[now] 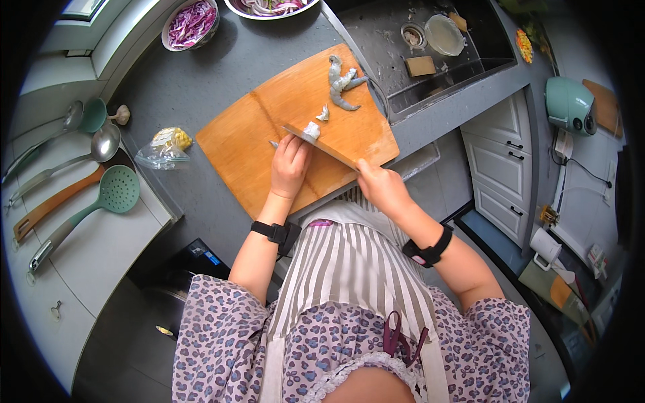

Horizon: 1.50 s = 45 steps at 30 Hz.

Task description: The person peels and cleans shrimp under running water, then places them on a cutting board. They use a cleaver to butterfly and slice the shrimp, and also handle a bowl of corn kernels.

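Note:
My right hand [383, 187] grips the handle of a kitchen knife [330, 151], whose blade slants up and left across the wooden cutting board [237, 136]. The fingers of my left hand [291, 169] are curled down against the board, close beside the blade. A grey shrimp tail [273, 144] pokes out left of those fingers; the rest of that shrimp is hidden under the hand. Pale cut shrimp flesh [312, 130] lies against the far side of the blade. Just beyond it sits a smaller shrimp piece [323, 113]. Several peeled shrimp [342, 85] rest together near the board's far right corner.
A bowl of shredded purple cabbage [192, 24] and a second bowl [272, 15] stand at the back. Left of the board lies a plastic bag of yellow food [169, 146], near a garlic bulb [121, 115]. The sink [383, 60] borders the board's right side. Utensils, including a green skimmer [119, 189], hang at left.

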Each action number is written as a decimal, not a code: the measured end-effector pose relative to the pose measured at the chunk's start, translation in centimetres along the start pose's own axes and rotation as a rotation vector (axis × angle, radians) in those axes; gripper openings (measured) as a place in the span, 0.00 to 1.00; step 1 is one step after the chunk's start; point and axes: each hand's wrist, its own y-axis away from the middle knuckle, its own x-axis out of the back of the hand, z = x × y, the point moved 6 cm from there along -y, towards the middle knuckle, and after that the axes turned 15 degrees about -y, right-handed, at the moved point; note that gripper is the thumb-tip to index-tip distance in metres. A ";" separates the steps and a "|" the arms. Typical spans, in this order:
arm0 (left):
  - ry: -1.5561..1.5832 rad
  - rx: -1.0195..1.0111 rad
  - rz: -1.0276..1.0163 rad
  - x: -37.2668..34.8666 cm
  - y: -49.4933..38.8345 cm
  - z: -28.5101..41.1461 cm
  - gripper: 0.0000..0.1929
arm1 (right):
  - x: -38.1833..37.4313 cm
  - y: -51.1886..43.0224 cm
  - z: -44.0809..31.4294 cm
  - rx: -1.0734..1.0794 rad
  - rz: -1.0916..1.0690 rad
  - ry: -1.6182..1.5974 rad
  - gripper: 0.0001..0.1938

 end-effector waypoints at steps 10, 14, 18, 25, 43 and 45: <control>0.006 -0.013 -0.054 2.0 0.6 -1.2 0.13 | 2.3 2.9 0.2 -0.149 -0.056 -0.148 0.08; -0.028 -0.076 -0.063 1.4 0.6 -0.9 0.14 | 1.2 3.4 -1.5 -0.140 -0.106 -0.044 0.10; 0.011 -0.070 -0.057 1.1 0.5 -1.2 0.13 | 0.6 3.4 -1.8 -0.189 -0.128 -0.026 0.10; 0.024 -0.088 -0.026 1.0 0.9 -1.4 0.13 | -0.3 2.4 -2.5 -0.211 -0.107 -0.033 0.09; 0.068 0.112 0.009 1.9 1.3 -1.1 0.17 | 1.5 4.8 1.3 -0.198 -0.126 -0.135 0.07; 0.056 0.156 0.044 2.8 1.6 -1.4 0.18 | 2.0 5.4 1.2 -0.258 -0.125 -0.193 0.06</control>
